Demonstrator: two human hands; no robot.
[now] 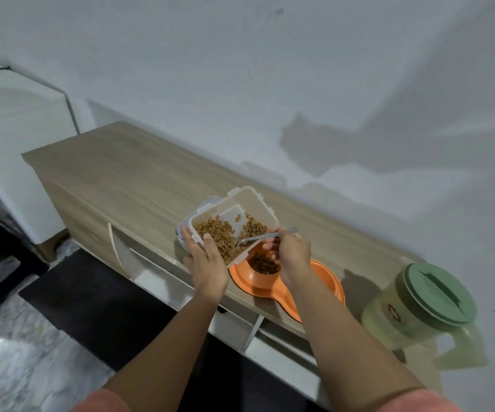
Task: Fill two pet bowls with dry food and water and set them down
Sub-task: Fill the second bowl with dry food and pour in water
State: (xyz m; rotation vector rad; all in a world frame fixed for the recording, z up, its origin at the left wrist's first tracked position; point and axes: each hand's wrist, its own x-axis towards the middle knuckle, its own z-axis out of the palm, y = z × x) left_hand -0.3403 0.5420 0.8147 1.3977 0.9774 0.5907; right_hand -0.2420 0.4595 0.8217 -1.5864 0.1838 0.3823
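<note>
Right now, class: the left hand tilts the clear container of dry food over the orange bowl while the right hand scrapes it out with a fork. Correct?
Not quite. The head view shows the right hand holding a spoon, not a fork. The left hand, clear container, dry food and orange bowl are as stated.

Pale grey painted wall (270, 69) carried soft shadows. Long light wood-grain cabinet (139, 173) stood against it, white appliance (11, 144) just beside. Dark rectangular mat (91, 307) lay on marbled floor (17, 367).

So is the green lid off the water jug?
No, the green lid sits closed on top of the jug, which stands on the cabinet untouched by either hand.
</note>
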